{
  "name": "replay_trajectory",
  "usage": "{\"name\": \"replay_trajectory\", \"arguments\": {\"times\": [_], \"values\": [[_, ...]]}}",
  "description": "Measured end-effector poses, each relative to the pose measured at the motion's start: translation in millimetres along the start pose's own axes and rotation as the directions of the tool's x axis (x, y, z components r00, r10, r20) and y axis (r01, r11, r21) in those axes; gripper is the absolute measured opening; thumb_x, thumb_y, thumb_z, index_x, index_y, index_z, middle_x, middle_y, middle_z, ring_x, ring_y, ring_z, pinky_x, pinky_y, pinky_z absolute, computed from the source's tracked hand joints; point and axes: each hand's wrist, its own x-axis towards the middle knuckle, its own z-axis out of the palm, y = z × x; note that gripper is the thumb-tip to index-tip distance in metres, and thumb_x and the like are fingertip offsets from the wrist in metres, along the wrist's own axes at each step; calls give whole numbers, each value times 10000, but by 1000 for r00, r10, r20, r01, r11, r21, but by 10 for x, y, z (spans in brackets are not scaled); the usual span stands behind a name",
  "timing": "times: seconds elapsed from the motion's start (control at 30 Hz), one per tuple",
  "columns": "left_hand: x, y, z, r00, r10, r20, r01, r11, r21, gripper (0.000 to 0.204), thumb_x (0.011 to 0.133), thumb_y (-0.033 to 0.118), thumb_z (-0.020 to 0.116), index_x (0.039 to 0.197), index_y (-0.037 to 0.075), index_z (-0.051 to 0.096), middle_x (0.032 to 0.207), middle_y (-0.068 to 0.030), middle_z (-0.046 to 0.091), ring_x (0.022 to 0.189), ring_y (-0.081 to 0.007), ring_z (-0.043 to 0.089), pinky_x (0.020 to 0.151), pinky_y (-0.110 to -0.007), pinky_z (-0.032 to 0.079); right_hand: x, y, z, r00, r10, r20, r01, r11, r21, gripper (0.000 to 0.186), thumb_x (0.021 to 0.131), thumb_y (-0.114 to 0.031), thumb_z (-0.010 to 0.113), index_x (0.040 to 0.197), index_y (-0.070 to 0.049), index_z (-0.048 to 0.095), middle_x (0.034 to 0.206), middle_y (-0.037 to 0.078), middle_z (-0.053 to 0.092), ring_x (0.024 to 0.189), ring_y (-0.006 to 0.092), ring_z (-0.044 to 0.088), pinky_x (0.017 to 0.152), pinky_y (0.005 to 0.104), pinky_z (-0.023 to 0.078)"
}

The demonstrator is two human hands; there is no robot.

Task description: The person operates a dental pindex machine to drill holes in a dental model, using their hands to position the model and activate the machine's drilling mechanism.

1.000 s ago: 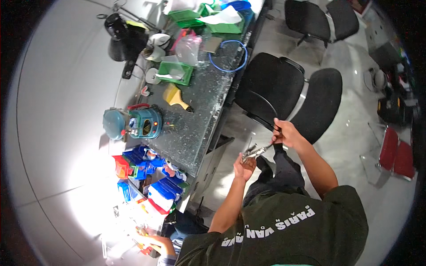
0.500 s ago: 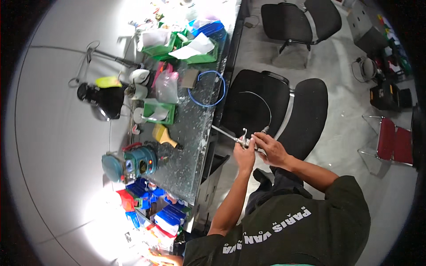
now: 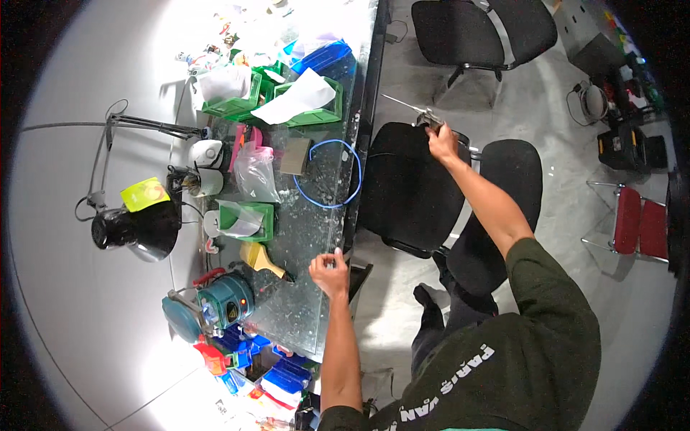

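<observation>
My right hand (image 3: 443,141) is closed round a silvery metal hand tool (image 3: 430,117) with a lever. A long thin metal nozzle points from it toward the bench. I hold it above the far side of a black chair. At the bench edge, my left hand (image 3: 330,274) is apart from the tool, its fingers half curled, the thumb raised and nothing visible in it. Left of that hand lies a flat yellow brush (image 3: 261,260) with dark bristles or a dark tip. A blue hose loop (image 3: 316,205) lies farther along the dark bench top (image 3: 305,248).
Green bins (image 3: 267,223) with papers, a plastic bag (image 3: 256,176) and a brown block (image 3: 294,156) stand on the bench. A black desk lamp (image 3: 144,230) and teal machine (image 3: 224,300) line the wall side. The black chair (image 3: 410,187) is beside the bench.
My hands have separated. The right has carried the metal tool forward, away from my body; the left has let go and moved left to the bench edge. The whole view has shifted.
</observation>
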Motion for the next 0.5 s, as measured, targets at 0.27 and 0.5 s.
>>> {"name": "replay_trajectory", "arguments": {"times": [0.27, 0.5], "values": [[141, -132, 241, 984, 170, -42, -164, 979, 124, 504, 831, 415, 821, 608, 140, 462, 681, -56, 507, 695, -306, 507, 645, -453, 386, 1563, -343, 1045, 954, -296, 52, 300, 935, -189, 317, 840, -149, 695, 1145, -65, 677, 1068, 232, 753, 1019, 399, 733, 885, 496, 570], [161, -136, 117, 1000, 24, 9, -25, 993, 115, 493, 812, 467, 818, 630, 172, 467, 707, -31, 486, 751, -273, 514, 719, -438, 388, 2176, 88, 1921, 897, -398, 194, 442, 819, -366, 319, 948, -138, 652, 1224, 23, 667, 1190, 209, 727, 1055, 316, 711, 886, 441, 562]]}}
